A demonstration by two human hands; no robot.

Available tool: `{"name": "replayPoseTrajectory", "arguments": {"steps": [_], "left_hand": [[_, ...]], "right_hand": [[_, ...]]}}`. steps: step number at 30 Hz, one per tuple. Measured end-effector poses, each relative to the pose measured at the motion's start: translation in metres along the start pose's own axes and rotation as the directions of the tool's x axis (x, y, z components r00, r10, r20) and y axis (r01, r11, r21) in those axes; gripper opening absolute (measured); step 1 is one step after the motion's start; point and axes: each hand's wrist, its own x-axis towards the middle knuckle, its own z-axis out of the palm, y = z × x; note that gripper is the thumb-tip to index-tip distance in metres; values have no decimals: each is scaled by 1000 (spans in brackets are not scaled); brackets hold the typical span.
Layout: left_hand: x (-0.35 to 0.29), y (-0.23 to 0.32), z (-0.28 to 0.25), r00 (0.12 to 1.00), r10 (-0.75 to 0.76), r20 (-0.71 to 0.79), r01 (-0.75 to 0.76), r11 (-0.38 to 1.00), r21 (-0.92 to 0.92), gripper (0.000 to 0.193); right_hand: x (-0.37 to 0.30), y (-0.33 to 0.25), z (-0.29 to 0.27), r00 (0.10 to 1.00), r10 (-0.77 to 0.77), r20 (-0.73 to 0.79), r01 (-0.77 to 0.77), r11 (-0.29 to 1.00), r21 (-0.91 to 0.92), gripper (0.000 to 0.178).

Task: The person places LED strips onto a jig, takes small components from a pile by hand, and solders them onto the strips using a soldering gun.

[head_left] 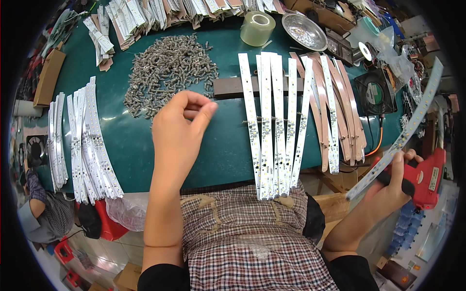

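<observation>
My left hand [179, 121] hovers above the green table just in front of a heap of small grey metal pieces [167, 72]. Its fingers are curled, with the thumb against the forefinger; whatever sits in the pinch is hidden. At the right, my right hand [388, 194] grips a long white LED strip board [398, 138], which slants up away from me. Right behind that hand is a red pistol-shaped tool [429, 179] with a dark grip; I cannot tell whether my fingers touch it. Several LED strip boards [266, 126] lie fanned between my hands, overhanging the near table edge.
A dark bar [230, 88] lies under the fanned boards. More boards [87, 145] are stacked at left, others [342, 106] at right. Beyond stand a tape roll [257, 29], a metal bowl [305, 31] and a black fan [374, 91]. Another person's arm [38, 203] shows at far left.
</observation>
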Motion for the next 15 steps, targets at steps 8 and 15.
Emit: {"name": "replayPoseTrajectory", "arguments": {"steps": [8, 15], "left_hand": [[-33, 26, 17, 850, -23, 526, 447, 559, -699, 23], [-44, 20, 28, 817, -60, 573, 525, 487, -698, 21]], "right_hand": [[-66, -27, 23, 661, 438, 609, -583, 811, 50, 43], [-77, -20, 28, 498, 450, 741, -591, 802, -89, 49]]}}
